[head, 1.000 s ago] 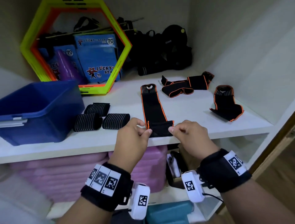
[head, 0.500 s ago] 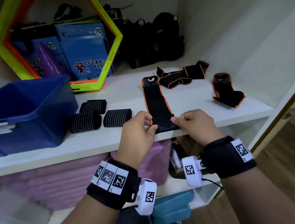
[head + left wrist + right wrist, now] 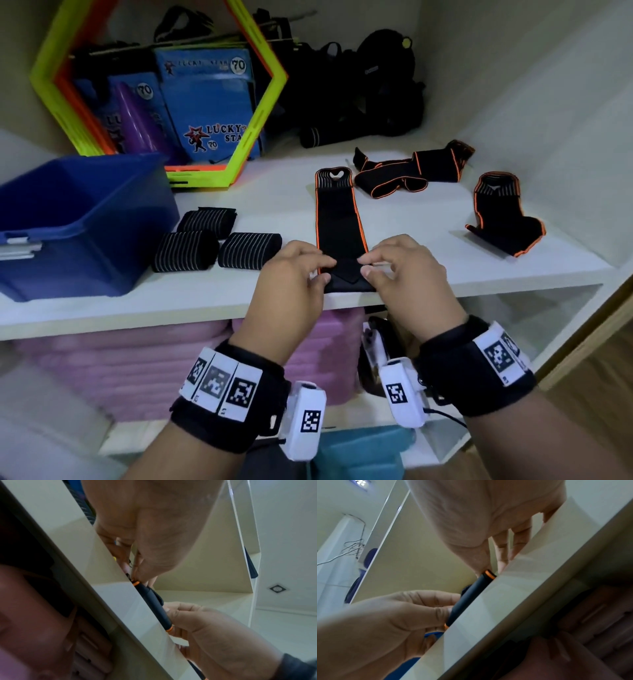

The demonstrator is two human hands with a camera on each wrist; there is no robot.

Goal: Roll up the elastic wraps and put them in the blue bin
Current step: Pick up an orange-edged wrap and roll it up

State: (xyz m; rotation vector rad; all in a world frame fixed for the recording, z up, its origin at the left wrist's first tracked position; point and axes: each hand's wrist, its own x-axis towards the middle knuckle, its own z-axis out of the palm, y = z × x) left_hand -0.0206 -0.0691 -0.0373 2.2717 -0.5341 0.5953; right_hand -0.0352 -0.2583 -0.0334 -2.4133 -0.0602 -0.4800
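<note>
A long black wrap with orange edging [image 3: 337,219] lies lengthwise on the white shelf [image 3: 428,274]. Its near end is folded into a small roll [image 3: 347,277] at the shelf's front edge. My left hand [image 3: 301,270] pinches the roll's left end and my right hand [image 3: 394,263] pinches its right end. The wrist views show the roll [image 3: 154,604] [image 3: 467,599] as a thin black tube with orange tips between thumbs and fingers. The blue bin [image 3: 68,222] stands at the shelf's left. Two more loose orange-edged wraps [image 3: 407,171] [image 3: 503,216] lie at the right.
Three rolled black striped wraps [image 3: 212,243] lie beside the bin. A yellow-green hexagon frame [image 3: 267,89] and blue packets [image 3: 209,102] stand at the back, with black gear [image 3: 370,92] beside them. Pink foam [image 3: 120,359] fills the lower shelf.
Both hands have turned the wrap's near end over, so the flat fold has become a small roll at the shelf's front edge. The head view has shifted slightly.
</note>
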